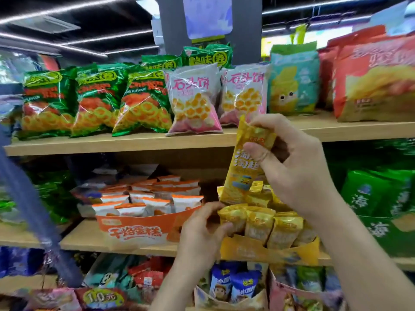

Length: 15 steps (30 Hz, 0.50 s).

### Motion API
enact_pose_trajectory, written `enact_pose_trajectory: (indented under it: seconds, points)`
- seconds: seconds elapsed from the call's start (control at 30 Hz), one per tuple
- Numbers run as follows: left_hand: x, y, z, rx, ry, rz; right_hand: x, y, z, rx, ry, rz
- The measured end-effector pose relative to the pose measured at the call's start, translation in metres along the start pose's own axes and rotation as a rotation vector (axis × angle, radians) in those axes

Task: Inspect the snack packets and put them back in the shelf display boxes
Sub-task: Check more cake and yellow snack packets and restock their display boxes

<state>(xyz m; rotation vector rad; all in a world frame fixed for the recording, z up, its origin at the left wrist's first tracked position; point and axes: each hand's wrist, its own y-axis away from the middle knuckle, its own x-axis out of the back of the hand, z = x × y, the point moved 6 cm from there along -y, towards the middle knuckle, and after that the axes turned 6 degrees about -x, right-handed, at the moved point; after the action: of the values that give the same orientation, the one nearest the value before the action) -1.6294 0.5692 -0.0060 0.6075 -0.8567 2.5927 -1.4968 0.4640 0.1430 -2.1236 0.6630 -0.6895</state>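
Observation:
My right hand (pixel 298 167) pinches the top of a long yellow snack packet (pixel 243 171) and holds it upright above the yellow display box (pixel 269 251) on the middle shelf. That box holds several matching yellow packets (pixel 258 223) standing in rows. My left hand (pixel 202 232) reaches in at the box's left end, its fingers touching the leftmost front packet and curled around its side. To the left stands an orange display box (pixel 134 230) filled with several white-and-orange packets (pixel 157 198).
The upper shelf (pixel 112 144) carries green ring-snack bags, pink bags, a teal corn bag and red bags. Green bags fill the right of the middle shelf. Below are blue and mixed packets in boxes. A blue strap (pixel 33 209) hangs at the left.

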Motion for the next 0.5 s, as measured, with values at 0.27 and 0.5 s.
enact_pose_trajectory:
  seconds: [0.27,0.5]
  points:
    - [0.002,0.001,0.001,-0.109,0.086,-0.024,-0.026,0.005,0.022,-0.058,0.168,-0.109]
    - [0.017,-0.027,0.021,-0.187,0.392,-0.098,-0.025,0.004,0.02,0.005,0.366,-0.112]
